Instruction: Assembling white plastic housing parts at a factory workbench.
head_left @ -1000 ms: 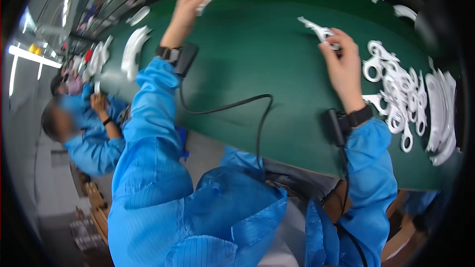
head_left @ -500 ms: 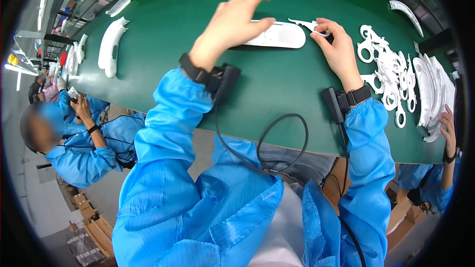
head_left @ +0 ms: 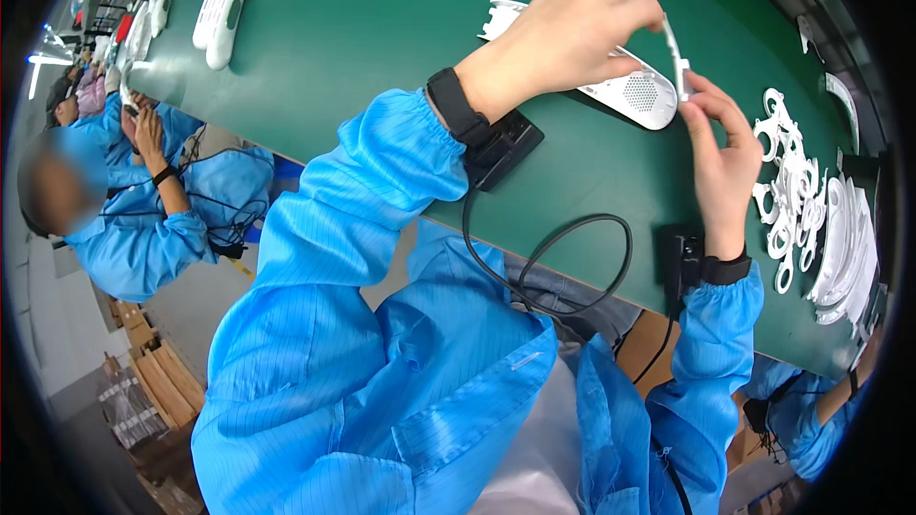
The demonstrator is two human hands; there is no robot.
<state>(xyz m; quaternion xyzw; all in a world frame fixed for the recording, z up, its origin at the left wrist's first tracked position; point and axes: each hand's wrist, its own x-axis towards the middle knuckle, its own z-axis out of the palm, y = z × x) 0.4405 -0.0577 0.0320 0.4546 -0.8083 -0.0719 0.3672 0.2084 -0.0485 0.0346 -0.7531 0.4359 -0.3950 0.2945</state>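
My right hand (head_left: pixel 722 129) pinches a small, slim white plastic part (head_left: pixel 680 62) between thumb and fingers, holding it on end. At the part's upper tip are the fingertips of my left hand (head_left: pixel 577 38); its thumb is spread away from them, and I cannot tell whether they touch the part. Beneath the left hand lies a long white plastic shell (head_left: pixel 634 95) with a rounded end and a patch of small holes. The hand hides its middle, while its notched far end shows beyond.
Loose white ring-ended parts (head_left: pixel 787 176) lie heaped at the right, beside a stack of curved white shells (head_left: pixel 844 253). More white shells (head_left: pixel 229 5) rest at the far left. Co-workers sit on both sides. A black cable (head_left: pixel 625 238) loops near the table's front edge.
My right hand has raised the small white part and turned it on end. My left hand has moved right, toward its tip. The view has swung, shifting the table's contents.
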